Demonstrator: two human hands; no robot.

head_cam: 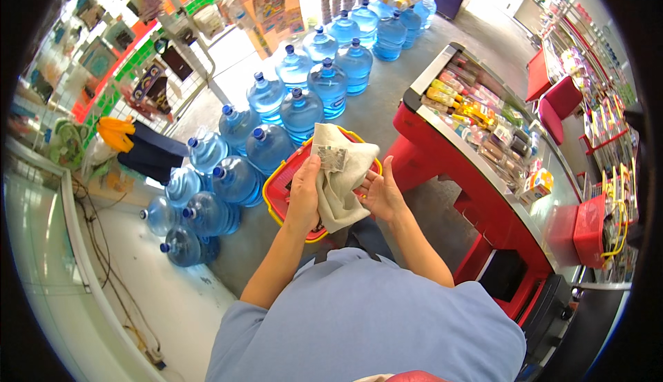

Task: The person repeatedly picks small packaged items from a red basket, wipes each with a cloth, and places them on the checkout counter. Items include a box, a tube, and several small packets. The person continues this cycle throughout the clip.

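A crumpled beige cloth (339, 201) is in front of my body, pinched along its left edge by my left hand (304, 190), with the thumb on top. Flat on the cloth's upper part lies a small clear patch or packet (332, 158), its detail too small to read. My right hand (387, 195) is at the cloth's right edge, thumb raised and fingers spread, fingertips against or just beside the fabric. Below both hands sits a red plastic basket (279, 185) with a yellow rim; the cloth and hands hide most of its inside.
Several blue water gallon bottles (301, 115) stand in rows on the floor ahead and left. A red counter (424, 123) with packaged goods under its top runs along the right. Another red basket (590, 226) rests on it. Cables (98, 226) hang at left.
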